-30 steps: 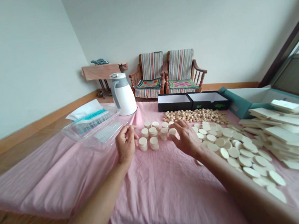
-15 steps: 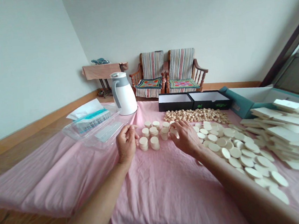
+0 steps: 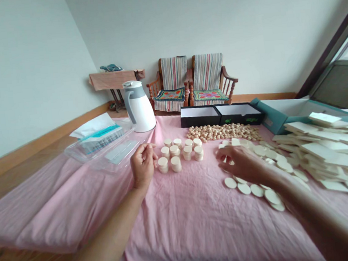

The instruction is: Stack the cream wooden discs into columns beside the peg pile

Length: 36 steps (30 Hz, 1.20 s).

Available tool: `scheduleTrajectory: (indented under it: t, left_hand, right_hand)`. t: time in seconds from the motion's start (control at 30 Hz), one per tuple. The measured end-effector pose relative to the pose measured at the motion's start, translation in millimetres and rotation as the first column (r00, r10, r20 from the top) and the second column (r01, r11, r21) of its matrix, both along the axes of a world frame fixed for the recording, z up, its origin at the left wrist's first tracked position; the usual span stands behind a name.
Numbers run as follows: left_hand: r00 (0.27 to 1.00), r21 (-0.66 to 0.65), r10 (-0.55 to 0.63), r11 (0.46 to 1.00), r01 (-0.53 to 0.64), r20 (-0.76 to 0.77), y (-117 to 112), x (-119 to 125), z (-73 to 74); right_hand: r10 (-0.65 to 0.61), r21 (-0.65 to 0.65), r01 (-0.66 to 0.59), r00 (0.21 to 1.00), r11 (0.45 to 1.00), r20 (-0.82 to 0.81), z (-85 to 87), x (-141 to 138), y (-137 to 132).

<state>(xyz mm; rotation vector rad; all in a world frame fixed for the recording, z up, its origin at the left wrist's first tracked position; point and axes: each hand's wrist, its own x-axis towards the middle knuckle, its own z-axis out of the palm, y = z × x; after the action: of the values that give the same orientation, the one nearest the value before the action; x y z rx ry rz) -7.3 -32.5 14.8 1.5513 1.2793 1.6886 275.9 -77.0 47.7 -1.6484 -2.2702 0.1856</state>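
Note:
Several short stacks of pale round wooden discs (image 3: 176, 164) stand in rows on the pink cloth. Just left of these stacks is my left hand (image 3: 143, 165), its fingers curled and thumb pressed in; what it holds, if anything, is hidden. My right hand (image 3: 240, 161) hovers over the near left side of a spread of loose round discs (image 3: 272, 197). Its fingers are bent with a gap between them and the thumb, and I see no disc in its grasp. The hand covers part of the loose discs.
Small wooden beads (image 3: 223, 132) lie before two black boxes (image 3: 202, 117). Square wooden pieces (image 3: 330, 152) pile up at right near a teal box (image 3: 275, 116). A white jug (image 3: 143, 109) and a clear plastic tray (image 3: 115, 156) stand at left on the pink cloth (image 3: 182, 216).
My right hand has left the rightmost stacks and moved right over the loose discs, uncovering a stack there. My left hand keeps its place by the stacks. The view has shifted slightly.

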Motion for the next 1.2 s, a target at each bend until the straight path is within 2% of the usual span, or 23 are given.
scheduleTrajectory:
  t: [0.1,0.23,0.33,0.47,0.6,0.73,0.87,0.97,1.07,1.2]
  left_hand:
    - [1.000,0.005,0.009,1.000,-0.009,-0.016,1,0,-1.2]
    - [0.999,0.010,0.019,1.000,-0.019,-0.035,2,-1,-2.1]
    - [0.999,0.009,0.019,1.000,-0.019,-0.034,3,0,-2.0]
    - [1.000,0.008,0.007,1.000,-0.007,-0.006,1,0,-0.1]
    - [1.000,0.003,0.008,1.000,-0.008,0.019,-1,0,1.5]
    - [0.999,0.001,0.012,1.000,-0.013,0.030,-1,0,1.5]
    - [0.999,-0.008,0.009,1.000,-0.009,0.033,-1,0,1.8]
    - [0.999,-0.013,0.011,1.000,-0.011,0.035,-2,0,2.7]
    - [0.999,-0.013,0.002,1.000,-0.001,0.043,-3,1,3.6]
    - [0.999,-0.014,-0.006,1.000,0.006,0.045,-4,2,4.3]
  right_hand:
    - [0.101,-0.103,-0.091,0.990,0.990,0.094,-8.7,11,-22]
    - [0.147,-0.090,-0.137,0.982,0.987,0.118,-24.4,14,-36]
    - [0.134,-0.065,-0.127,0.983,0.990,0.129,-27.4,11,-37]
    - [0.167,-0.016,-0.166,0.982,0.986,0.087,-18.5,-6,-29]
    - [0.253,0.043,-0.255,0.966,0.966,0.051,-10.4,-39,-13]
    - [0.320,0.061,-0.326,0.942,0.943,0.102,-12.5,-69,7]
    - [0.368,0.053,-0.376,0.921,0.925,0.127,-18.4,-81,21]
    - [0.354,0.074,-0.359,0.932,0.930,0.077,-21.5,-79,21]
    - [0.283,0.116,-0.283,0.959,0.952,0.015,-23.8,-77,15]
    - [0.187,0.129,-0.189,0.982,0.974,0.029,-29.3,-82,6]
